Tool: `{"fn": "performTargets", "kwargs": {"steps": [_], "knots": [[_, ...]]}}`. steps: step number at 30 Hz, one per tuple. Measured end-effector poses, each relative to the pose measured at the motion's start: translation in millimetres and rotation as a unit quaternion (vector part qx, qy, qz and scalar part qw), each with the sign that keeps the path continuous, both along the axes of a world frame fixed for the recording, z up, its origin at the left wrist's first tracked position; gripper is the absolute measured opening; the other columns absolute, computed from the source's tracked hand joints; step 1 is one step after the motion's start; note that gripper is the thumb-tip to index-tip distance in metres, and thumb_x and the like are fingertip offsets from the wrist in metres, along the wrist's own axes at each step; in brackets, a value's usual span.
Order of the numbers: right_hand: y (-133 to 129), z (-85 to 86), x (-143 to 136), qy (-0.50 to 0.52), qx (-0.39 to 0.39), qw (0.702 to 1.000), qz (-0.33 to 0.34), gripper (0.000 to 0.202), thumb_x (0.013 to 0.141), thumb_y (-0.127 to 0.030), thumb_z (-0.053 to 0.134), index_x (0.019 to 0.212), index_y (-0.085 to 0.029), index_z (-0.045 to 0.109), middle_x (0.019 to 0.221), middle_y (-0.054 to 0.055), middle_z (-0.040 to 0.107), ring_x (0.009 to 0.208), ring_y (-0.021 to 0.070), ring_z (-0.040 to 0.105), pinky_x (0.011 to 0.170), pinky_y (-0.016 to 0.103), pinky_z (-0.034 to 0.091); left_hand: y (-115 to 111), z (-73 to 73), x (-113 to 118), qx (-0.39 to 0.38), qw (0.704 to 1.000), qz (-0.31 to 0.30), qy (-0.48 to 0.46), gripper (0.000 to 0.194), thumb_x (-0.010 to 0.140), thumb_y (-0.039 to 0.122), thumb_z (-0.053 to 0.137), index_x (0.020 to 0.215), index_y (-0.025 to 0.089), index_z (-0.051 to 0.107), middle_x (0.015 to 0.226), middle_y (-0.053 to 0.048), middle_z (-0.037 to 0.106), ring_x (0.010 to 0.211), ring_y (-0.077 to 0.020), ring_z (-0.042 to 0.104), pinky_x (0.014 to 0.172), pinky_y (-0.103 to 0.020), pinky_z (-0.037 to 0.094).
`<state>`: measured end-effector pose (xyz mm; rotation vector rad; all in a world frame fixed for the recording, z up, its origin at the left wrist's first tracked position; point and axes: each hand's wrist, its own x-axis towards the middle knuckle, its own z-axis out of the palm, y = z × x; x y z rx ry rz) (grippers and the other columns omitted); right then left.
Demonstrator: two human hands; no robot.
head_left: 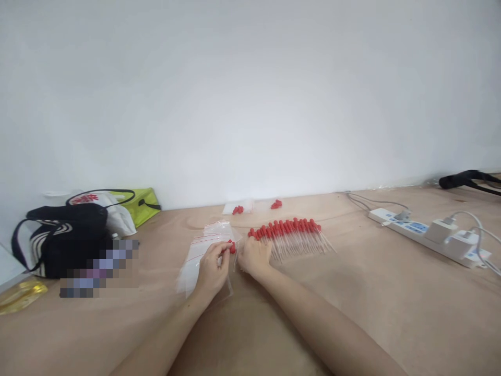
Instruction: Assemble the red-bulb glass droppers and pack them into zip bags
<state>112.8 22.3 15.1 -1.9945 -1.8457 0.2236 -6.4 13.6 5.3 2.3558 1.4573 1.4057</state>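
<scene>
My left hand (211, 265) is closed, thumb and fingers pinching a few red-tipped sticks (232, 247) by their heads. Under that hand lies a fanned stack of clear zip bags (192, 259) with red seal lines. A long row of thin pale sticks with red heads (291, 227) spreads to the right. At the row's left end my right hand (254, 254) is curled, its fingertips at the nearest red heads and closed on a red-tipped stick. The fingers partly hide what they grip.
Behind the row, near the wall, lie two small bags holding red-tipped sticks (238, 210). On the left are a black bag (74, 240), a yellow-green bag (143, 206) and yellow tape (23, 296). A white power strip (420, 230) with plugs and cables lies on the right.
</scene>
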Motion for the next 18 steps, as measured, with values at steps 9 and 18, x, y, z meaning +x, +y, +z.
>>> {"fn": "performTargets", "kwargs": {"steps": [9,18], "knots": [[1,-2.3,6,0.051,0.025,0.998,0.007,0.024,0.078,-0.024,0.041,0.089,-0.013,0.059,0.083,0.013,0.065,0.08,0.0225,0.059,0.073,0.034,0.032,2,-10.2,-2,-0.085,0.987,-0.03,-0.132,0.024,0.079,0.032,0.042,0.093,0.015,0.051,0.086,-0.006,0.064,0.073,-0.0175,0.064,0.068,-0.029,0.052],[-49,-33.3,106,0.061,0.226,0.952,0.196,0.022,0.083,-0.017,0.037,0.09,-0.018,0.057,0.081,0.004,0.06,0.074,0.0147,0.053,0.07,0.028,0.031,-29,-5.0,26,-0.104,0.987,-0.122,-0.006,0.018,0.081,0.022,0.042,0.086,0.017,0.058,0.088,-0.006,0.063,0.084,-0.0184,0.058,0.076,-0.031,0.046]]}}
